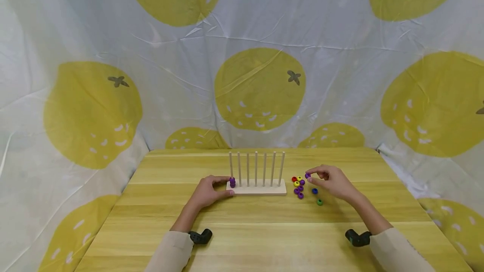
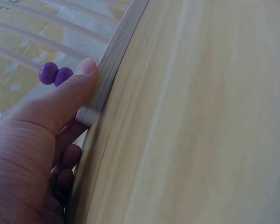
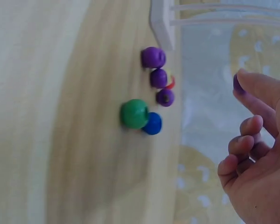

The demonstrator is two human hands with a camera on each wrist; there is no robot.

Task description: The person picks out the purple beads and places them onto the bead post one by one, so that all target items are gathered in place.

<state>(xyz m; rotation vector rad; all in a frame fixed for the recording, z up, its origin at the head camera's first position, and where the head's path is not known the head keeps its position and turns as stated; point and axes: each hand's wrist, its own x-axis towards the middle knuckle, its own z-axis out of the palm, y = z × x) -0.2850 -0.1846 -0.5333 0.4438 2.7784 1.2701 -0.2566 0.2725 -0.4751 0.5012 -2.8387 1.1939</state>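
A pale wooden peg rack (image 1: 261, 190) with several upright pegs stands on the table. My left hand (image 1: 206, 192) grips the left end of its base, the thumb (image 2: 79, 84) on the front edge. Purple beads (image 1: 232, 183) sit low on the leftmost peg, beside that hand. To the right of the rack, my right hand (image 1: 334, 183) pinches a purple bead (image 3: 238, 85) between thumb and index finger, raised above the table. The other fingers of the right hand are curled. Most of the held bead is hidden by the fingertips.
Left of the right hand lie loose beads: red (image 1: 294, 179), yellow (image 1: 296, 184) and several purple (image 1: 300, 195). A blue bead (image 1: 315, 191) and a green bead (image 1: 319, 202) lie closer to that hand. A cloth with yellow fruit prints (image 1: 261, 91) hangs behind the wooden table (image 1: 264, 238).
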